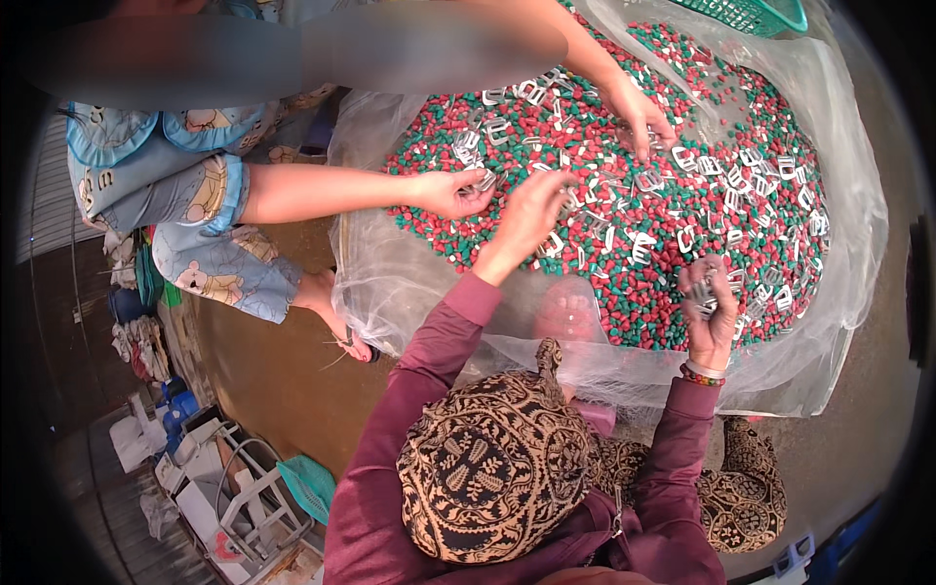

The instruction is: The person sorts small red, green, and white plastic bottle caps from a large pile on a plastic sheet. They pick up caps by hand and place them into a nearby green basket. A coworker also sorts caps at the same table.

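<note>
My left hand (531, 216) reaches over a pile of red and green pebble-like pieces (624, 292), fingers stretched out and slightly bent. Beside its fingertips lies a silver metal buckle (569, 202); I cannot see any firm hold on it. On the pile's near right side, my right hand (714, 317) has its fingers curled around metal buckles, slightly blurred. Other flat, slotted metal buckles (642, 248) lie scattered over the pile, many toward its right side. Opposite my left hand, a co-worker's hand (458, 193) holds metal buckles, and their other hand (639, 117) touches the pile.
Sheer white netting (780, 375) lies under and around the pile. A green plastic basket (746, 15) stands at the far edge. My patterned trouser knee (492, 468) rises near the front. The co-worker's sandalled foot (351, 327) stands left. White frames and a green basket (307, 487) occupy the lower left.
</note>
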Demonstrator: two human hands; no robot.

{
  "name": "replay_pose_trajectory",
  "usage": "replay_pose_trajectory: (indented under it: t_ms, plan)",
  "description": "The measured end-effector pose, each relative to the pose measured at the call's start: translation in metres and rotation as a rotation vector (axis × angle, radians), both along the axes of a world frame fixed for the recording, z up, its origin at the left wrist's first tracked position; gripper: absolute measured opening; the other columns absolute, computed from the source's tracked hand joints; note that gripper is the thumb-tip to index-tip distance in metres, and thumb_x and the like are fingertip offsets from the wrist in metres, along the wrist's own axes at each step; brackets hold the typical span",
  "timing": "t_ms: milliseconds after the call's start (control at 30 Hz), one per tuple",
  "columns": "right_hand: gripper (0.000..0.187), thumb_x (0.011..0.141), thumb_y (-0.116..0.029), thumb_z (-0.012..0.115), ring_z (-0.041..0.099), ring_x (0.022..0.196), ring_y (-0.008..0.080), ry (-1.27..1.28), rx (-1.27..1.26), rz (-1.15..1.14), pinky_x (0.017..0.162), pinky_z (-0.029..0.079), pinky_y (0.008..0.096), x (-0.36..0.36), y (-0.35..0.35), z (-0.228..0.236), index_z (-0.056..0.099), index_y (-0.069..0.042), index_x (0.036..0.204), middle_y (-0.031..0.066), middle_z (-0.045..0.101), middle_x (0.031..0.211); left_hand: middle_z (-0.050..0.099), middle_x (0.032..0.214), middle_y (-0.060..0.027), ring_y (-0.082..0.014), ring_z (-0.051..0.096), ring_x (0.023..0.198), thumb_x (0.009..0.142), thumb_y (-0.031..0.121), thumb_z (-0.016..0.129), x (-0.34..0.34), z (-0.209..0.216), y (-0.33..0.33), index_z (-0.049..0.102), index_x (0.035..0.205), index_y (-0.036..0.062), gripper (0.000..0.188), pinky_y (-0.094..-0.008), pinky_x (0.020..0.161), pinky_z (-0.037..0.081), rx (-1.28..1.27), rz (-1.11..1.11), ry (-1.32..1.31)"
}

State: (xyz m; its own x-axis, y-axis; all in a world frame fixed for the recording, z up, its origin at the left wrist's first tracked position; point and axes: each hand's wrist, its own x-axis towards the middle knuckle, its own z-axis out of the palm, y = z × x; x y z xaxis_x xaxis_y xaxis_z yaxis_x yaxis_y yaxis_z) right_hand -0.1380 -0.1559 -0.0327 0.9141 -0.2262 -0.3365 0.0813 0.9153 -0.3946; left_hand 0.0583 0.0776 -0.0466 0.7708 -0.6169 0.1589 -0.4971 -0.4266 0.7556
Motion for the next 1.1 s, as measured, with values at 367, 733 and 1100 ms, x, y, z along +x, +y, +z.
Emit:
replay_pose_trajectory:
  t_ms: [367, 733, 1100]
  plan:
    - [0.042, 0.075, -0.008, 0.069, 0.057, 0.090, 0.0326, 0.548, -1.832, 0.424, 0.082, 0.047, 0.0414, 0.031, 0.049, -0.017, 0.060, -0.013, 0.116, 0.0126, 0.058, 0.092, 0.048, 0.072, 0.0024, -0.0100, 0.049, 0.069, 0.086, 0.018, 0.064, 0.007, 0.024, -0.005, 0.059, 0.105, 0.0074, 0.022, -0.0253, 0.058, 0.042, -0.006, -0.104, 0.646]
    - [0.006, 0.083, -0.007, 0.067, 0.054, 0.070, 0.0116, 0.358, -1.405, -0.075, 0.065, 0.044, 0.0261, 0.048, 0.039, -0.007, 0.067, -0.002, 0.087, 0.0011, 0.056, 0.076, 0.055, 0.074, 0.0010, -0.0108, 0.051, 0.065, 0.086, 0.023, 0.067, 0.012, 0.006, 0.000, 0.062, 0.087, 0.0065, 0.017, -0.0266, 0.049, 0.038, -0.237, 0.006, 0.342]
    - [0.042, 0.076, -0.010, 0.064, 0.059, 0.086, 0.0363, -0.126, 0.172, 0.082, 0.041, 0.054, 0.0259, 0.011, 0.045, 0.004, 0.046, -0.006, 0.113, 0.0205, 0.053, 0.099, 0.056, 0.098, -0.0103, -0.0179, 0.059, 0.077, 0.083, 0.016, 0.063, -0.021, 0.012, 0.053, 0.051, 0.113, 0.0073, 0.033, -0.0307, 0.059, 0.051, 0.063, -0.038, 0.591]
